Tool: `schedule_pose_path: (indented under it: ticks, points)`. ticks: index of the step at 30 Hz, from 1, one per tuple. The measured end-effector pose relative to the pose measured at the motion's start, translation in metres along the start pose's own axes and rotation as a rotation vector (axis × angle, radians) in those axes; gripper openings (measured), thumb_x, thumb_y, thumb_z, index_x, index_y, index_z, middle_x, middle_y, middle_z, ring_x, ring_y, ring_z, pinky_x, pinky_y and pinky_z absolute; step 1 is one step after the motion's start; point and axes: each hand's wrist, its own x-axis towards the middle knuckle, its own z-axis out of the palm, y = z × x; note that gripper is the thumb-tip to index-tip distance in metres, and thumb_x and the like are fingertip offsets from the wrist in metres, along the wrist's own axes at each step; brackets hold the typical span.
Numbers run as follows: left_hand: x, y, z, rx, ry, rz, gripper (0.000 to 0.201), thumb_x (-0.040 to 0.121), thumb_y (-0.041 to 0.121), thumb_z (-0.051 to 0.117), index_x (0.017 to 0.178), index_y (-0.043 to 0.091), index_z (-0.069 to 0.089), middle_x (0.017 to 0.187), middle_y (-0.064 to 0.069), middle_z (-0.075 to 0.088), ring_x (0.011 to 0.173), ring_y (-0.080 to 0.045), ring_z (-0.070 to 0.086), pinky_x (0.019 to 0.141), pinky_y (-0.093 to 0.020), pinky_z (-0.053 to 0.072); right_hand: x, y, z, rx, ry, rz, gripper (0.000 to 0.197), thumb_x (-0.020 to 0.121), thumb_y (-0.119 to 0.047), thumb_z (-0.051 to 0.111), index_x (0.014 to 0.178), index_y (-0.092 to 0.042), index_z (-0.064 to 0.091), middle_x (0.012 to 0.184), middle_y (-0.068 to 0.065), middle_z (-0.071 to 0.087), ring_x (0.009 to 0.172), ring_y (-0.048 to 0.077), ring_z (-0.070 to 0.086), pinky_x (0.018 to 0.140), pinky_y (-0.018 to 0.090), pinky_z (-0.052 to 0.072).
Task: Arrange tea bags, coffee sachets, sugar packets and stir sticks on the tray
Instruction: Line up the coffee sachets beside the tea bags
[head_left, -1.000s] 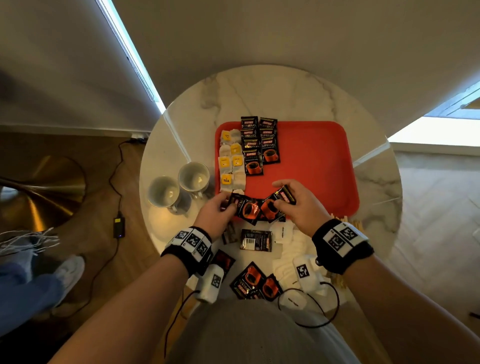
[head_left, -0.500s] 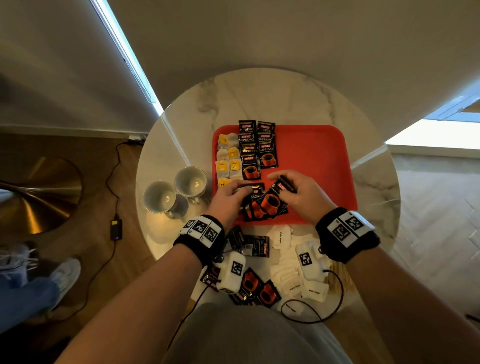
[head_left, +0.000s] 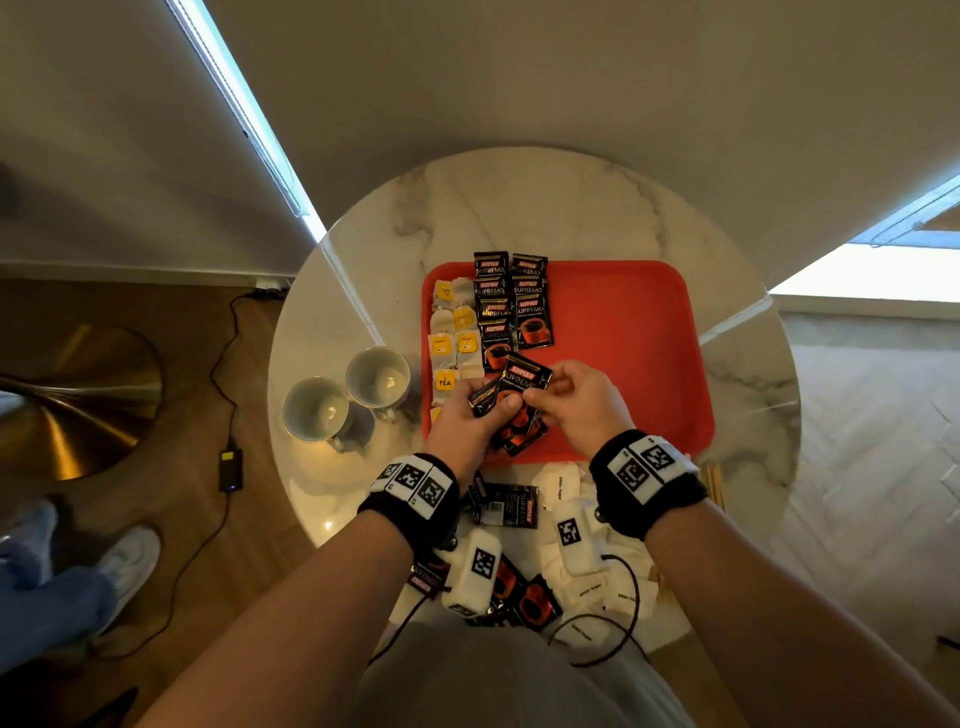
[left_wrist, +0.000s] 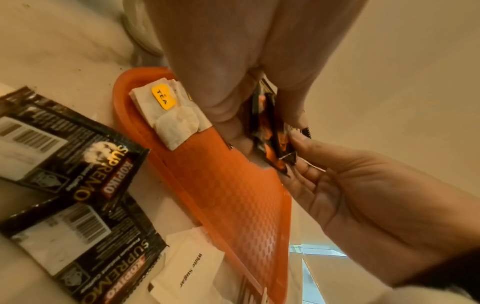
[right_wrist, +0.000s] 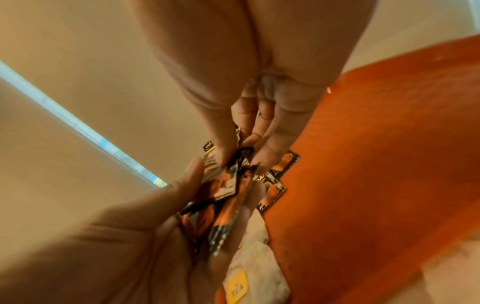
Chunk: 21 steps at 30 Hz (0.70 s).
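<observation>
Sachets (head_left: 511, 410): raised off the tray (head_left: 623, 332) since the earlier frame, now fanned at frame centre. Left hand (head_left: 467, 421) grips the bundle; right hand (head_left: 576, 400) pinches the top one, likely peeling it off for the row (head_left: 511, 306) above.

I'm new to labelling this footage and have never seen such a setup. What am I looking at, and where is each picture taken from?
No machine here: a person works bare-handed, with a camera on the head and one on each wrist. The wide picture looks down from the head; the close ones look along each hand. A red tray on a marble table carries rows of tea bags and coffee sachets. The left hand grips a bunch of sachets; the right hand pinches one sachet. Sugar packets and two cups lie outside the tray.
</observation>
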Motion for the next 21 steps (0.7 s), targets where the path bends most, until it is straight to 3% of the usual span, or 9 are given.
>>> schedule_pose_path:
  ticks: [3,7,10,12,16,21]
  points:
    - [0.0,-0.001,-0.001,-0.005,-0.008,-0.006,0.039,0.093,0.023,0.071,0.127,0.013,0.054,0.114,-0.013,0.074,0.104,-0.032,0.072,0.092,-0.055,0.057,0.009,0.009,0.002,0.077,0.039,0.041,0.021,0.091,-0.018,0.074,0.11,-0.019,0.065,0.096,0.003,0.074,0.085,0.023,0.075,0.082,0.043,0.063]
    - [0.009,-0.007,-0.013,0.118,0.077,0.025,0.037,0.082,0.048,0.073,0.114,0.032,0.063,0.118,-0.012,0.072,0.108,-0.036,0.07,0.093,-0.063,0.053,0.029,0.02,-0.001,0.135,0.134,0.09,0.019,0.093,-0.017,0.069,0.104,-0.03,0.06,0.101,0.001,0.074,0.094,0.023,0.073,0.09,0.051,0.058]
    - [0.016,-0.012,-0.026,0.129,0.13,0.02,0.026,0.088,0.041,0.068,0.111,0.033,0.063,0.118,-0.012,0.072,0.107,-0.039,0.07,0.092,-0.065,0.053,0.047,0.02,-0.006,0.063,0.196,0.115,0.02,0.095,-0.017,0.067,0.111,-0.023,0.057,0.105,0.001,0.072,0.097,0.023,0.07,0.092,0.043,0.056]
    - [0.015,-0.011,-0.03,0.166,0.151,0.032,0.017,0.093,0.037,0.063,0.11,0.034,0.063,0.117,-0.009,0.072,0.106,-0.033,0.071,0.09,-0.062,0.055,0.06,0.021,-0.005,-0.008,0.193,0.128,0.02,0.094,-0.017,0.068,0.112,-0.021,0.06,0.104,-0.002,0.07,0.098,0.021,0.069,0.088,0.037,0.055]
    - [0.015,-0.018,-0.043,0.177,0.207,0.011,0.01,0.102,0.025,0.056,0.11,0.029,0.06,0.11,-0.003,0.073,0.099,-0.021,0.072,0.089,-0.056,0.058,0.084,0.021,0.008,-0.112,0.109,0.137,0.023,0.091,-0.02,0.072,0.113,-0.021,0.067,0.103,-0.003,0.07,0.097,0.019,0.068,0.09,0.038,0.056]
    - [0.015,-0.031,-0.06,0.221,0.227,0.019,0.011,0.098,0.035,0.059,0.109,0.034,0.062,0.112,-0.004,0.072,0.102,-0.024,0.071,0.088,-0.057,0.058,0.106,0.014,0.005,-0.189,0.196,0.148,0.027,0.098,-0.016,0.063,0.125,-0.015,0.064,0.103,-0.005,0.063,0.094,0.014,0.06,0.079,0.026,0.043]
